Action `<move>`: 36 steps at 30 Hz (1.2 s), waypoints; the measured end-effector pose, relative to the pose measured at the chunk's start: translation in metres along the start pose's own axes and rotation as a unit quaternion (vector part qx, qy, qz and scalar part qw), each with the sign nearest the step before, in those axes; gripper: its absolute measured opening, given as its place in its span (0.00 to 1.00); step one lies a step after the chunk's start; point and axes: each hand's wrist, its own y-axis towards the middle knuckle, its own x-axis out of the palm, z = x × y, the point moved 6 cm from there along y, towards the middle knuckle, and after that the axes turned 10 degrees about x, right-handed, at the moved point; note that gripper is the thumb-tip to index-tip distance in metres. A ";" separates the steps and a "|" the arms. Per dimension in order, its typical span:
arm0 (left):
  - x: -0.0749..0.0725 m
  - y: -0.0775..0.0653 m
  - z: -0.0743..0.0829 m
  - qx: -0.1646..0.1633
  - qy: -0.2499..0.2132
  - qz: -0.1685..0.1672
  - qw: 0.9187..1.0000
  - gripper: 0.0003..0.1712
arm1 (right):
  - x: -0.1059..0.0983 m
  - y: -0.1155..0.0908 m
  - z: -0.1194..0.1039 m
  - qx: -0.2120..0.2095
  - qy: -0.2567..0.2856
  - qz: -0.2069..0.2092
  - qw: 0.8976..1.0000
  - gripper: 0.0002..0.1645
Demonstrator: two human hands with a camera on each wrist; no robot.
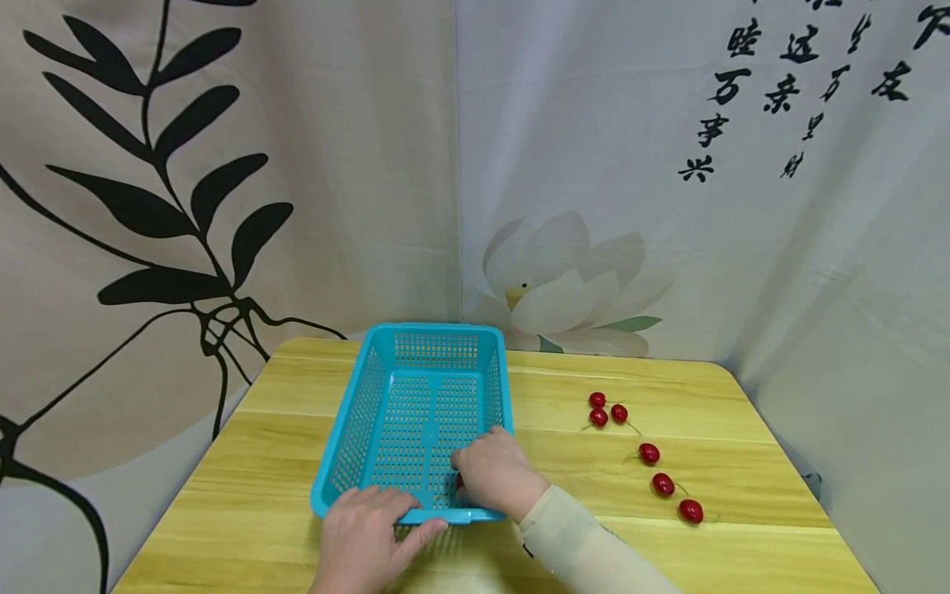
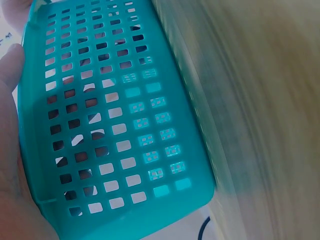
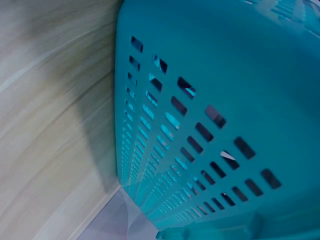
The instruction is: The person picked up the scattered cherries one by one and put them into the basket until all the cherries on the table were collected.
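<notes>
A blue plastic basket (image 1: 430, 330) with perforated walls stands on the wooden table. My left hand (image 1: 371, 532) grips its near rim, fingers over the edge and thumb along the front. In the left wrist view, part of that hand shows at the left edge beside the basket wall (image 2: 110, 95). Inside the basket's near right corner is my right hand (image 1: 499, 474), fingers curled down. A bit of a dark red cherry (image 1: 458, 480) shows at its fingertips, mostly hidden by the hand. Only the basket's outer side (image 3: 210, 100) fills the right wrist view; the hand is hidden there.
Several red cherries with stems lie right of the basket: a cluster of three (image 1: 598, 417) farther back and a loose line nearer, ending with one cherry (image 1: 690, 511). The wooden table (image 1: 579, 495) meets a printed curtain (image 1: 371, 165) behind.
</notes>
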 end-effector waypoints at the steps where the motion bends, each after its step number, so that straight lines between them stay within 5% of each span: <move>1: 0.000 0.000 0.000 0.000 -0.001 0.001 1.000 0.26 | 0.000 0.000 0.000 0.000 -0.001 0.000 1.000 0.12; 17: 0.000 0.000 0.000 0.002 -0.001 0.001 1.000 0.27 | 0.006 0.003 0.000 0.007 -0.014 -0.009 1.000 0.16; 26: 0.001 -0.001 -0.001 0.005 0.000 0.002 1.000 0.27 | 0.002 0.003 0.001 0.012 0.015 0.006 1.000 0.12; 36: 0.000 0.001 0.000 0.004 -0.006 0.007 1.000 0.27 | 0.000 0.001 0.005 0.011 0.059 0.031 0.998 0.19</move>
